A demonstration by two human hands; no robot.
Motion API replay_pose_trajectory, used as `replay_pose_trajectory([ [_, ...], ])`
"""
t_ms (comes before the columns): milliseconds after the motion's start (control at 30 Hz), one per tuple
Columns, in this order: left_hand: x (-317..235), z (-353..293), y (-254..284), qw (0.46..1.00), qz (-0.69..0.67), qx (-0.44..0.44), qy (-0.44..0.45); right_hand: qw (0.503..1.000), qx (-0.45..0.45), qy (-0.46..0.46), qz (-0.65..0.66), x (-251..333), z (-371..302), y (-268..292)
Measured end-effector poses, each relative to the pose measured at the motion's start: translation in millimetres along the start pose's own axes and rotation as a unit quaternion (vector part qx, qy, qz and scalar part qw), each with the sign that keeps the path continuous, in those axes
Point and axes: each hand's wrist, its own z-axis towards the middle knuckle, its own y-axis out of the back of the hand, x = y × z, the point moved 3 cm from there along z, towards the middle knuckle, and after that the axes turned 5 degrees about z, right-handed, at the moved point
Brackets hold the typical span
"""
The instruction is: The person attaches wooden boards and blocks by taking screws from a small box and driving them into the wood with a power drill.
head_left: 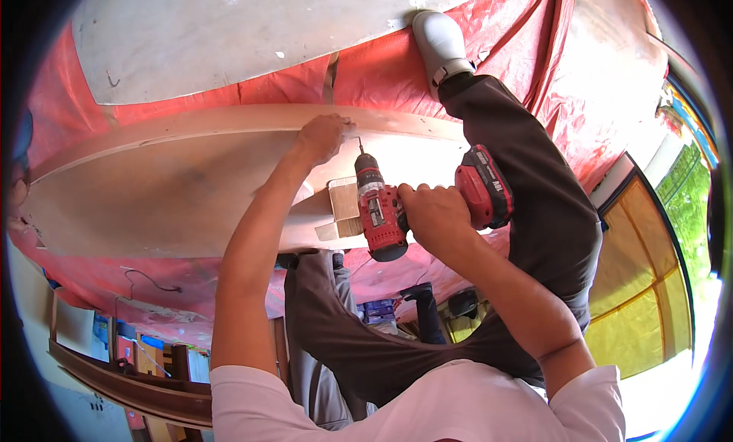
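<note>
Head view: right hand [437,213] gripping red drill [382,217], left hand [324,138] curled, its hold unclear.

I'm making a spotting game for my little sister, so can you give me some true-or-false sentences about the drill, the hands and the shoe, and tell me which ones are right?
1. The right hand holds the drill. True.
2. The left hand holds the drill too. False: it is up by the wooden rim, near the bit.
3. The bit points back at the person's tummy. False: it points away, toward the wooden rim.
4. Red sheeting shows beside the shoe. True.
5. The shoe is bright green. False: it is light grey.
</note>
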Motion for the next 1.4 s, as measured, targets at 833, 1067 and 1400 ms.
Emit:
replay_pose_trajectory([
  [833, 1.5, 1.1, -14.5, 0.995, -0.027, 0.048, 0.087, 1.000, -0.009, 0.002, 0.002, -6.7, 1.7, -2.2],
  [1067, 3.5, 7.5, -16.6, 0.995, 0.000, 0.064, 0.078, 1.000, 0.008, -0.004, 0.007, -8.8, 2.0, -1.1],
  [1400, 0.2, 3.6, -18.8, 1.000, 0.024, 0.014, 0.013, 0.999, 0.029, -0.006, 0.030, -3.8, 1.3, 1.9],
])
